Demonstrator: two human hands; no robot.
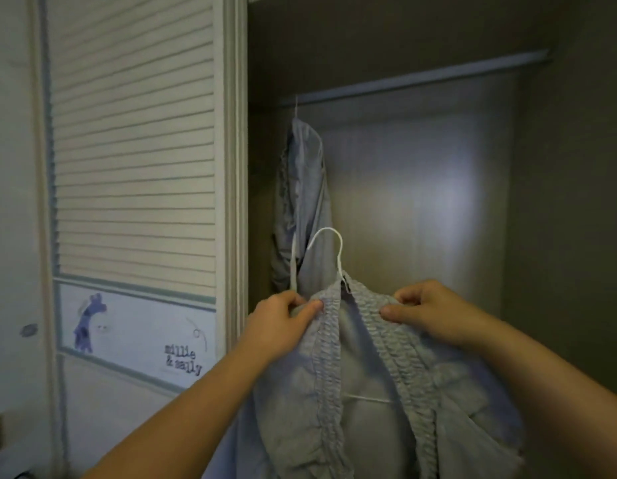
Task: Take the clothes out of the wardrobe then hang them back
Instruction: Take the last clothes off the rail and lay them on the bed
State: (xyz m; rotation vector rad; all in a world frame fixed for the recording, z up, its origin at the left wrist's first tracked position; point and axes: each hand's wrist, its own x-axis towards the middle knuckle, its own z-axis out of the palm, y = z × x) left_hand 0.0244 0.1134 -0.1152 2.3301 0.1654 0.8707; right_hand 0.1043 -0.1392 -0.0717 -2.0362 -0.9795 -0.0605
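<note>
Grey fabric of a gathered garment is being held up nearest the camera, draped on a white hanger whose hook is standing above the neckline. Its left ruched band is being pinched between the thumb and curled fingers of the left hand, and a thin white strap is rising upright from the same grip. The right ruched band is being pinched by the right hand, thumb against fingertips. Both hands are being held roughly level and apart, one on either side of the hanger's neck. The garment is being held in front of the open wardrobe, well below the rail and not touching it. A second pale garment is being carried by the rail at its left end, behind the hook. To the left, a louvred door is being lit dimly, with a lower panel printed with a blue giraffe-like figure and the words "millie & sally".
</note>
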